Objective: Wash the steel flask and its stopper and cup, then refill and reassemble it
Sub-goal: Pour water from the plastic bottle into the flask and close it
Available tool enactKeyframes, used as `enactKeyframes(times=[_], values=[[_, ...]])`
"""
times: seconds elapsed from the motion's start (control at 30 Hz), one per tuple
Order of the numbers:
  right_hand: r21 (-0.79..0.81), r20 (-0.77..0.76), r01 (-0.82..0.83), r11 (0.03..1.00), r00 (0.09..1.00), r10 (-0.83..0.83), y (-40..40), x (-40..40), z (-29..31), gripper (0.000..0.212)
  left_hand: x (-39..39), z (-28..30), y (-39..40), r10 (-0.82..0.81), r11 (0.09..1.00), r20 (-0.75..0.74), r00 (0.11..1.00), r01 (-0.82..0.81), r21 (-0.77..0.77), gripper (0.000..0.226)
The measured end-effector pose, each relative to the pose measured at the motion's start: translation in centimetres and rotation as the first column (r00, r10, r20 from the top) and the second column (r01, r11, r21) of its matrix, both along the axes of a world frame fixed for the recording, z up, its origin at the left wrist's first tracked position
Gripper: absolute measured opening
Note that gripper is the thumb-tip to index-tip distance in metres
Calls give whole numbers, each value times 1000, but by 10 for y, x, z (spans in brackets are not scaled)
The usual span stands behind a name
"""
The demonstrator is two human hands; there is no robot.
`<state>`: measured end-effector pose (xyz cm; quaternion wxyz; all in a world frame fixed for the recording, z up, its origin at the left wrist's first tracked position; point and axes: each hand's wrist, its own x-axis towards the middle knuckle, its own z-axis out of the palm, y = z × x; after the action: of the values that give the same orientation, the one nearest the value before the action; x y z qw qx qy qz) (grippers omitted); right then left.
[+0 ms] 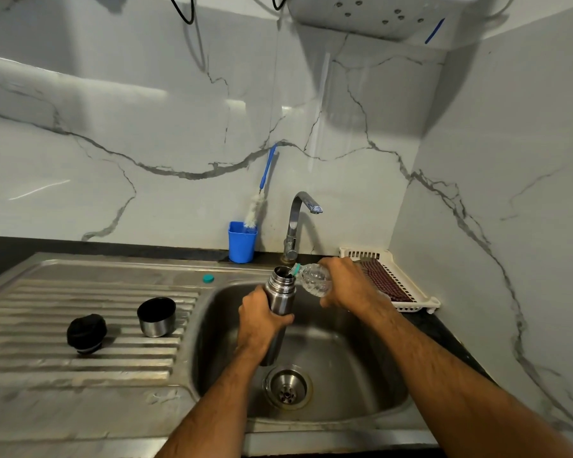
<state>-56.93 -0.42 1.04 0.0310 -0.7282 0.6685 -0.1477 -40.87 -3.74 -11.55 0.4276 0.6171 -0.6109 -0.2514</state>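
Flask (280,294) in left hand (262,320), unlabelled bottle (315,279) tipped in

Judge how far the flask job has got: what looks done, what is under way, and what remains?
Done, apparently: the stopper and cup stand apart on the drainboard, the tap not running. Under way: the left hand grips the flask over the sink while the right hand tips a plastic bottle into its mouth. Left: finish filling, fit stopper, then cup.
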Motion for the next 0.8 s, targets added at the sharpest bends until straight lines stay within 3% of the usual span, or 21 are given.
enactKeyframes(times=[0.8], values=[[7, -70, 0, 1000, 998, 1, -1, 3, 3, 82, 0, 1, 2, -3, 1000, -13, 1000, 3, -7, 66]])
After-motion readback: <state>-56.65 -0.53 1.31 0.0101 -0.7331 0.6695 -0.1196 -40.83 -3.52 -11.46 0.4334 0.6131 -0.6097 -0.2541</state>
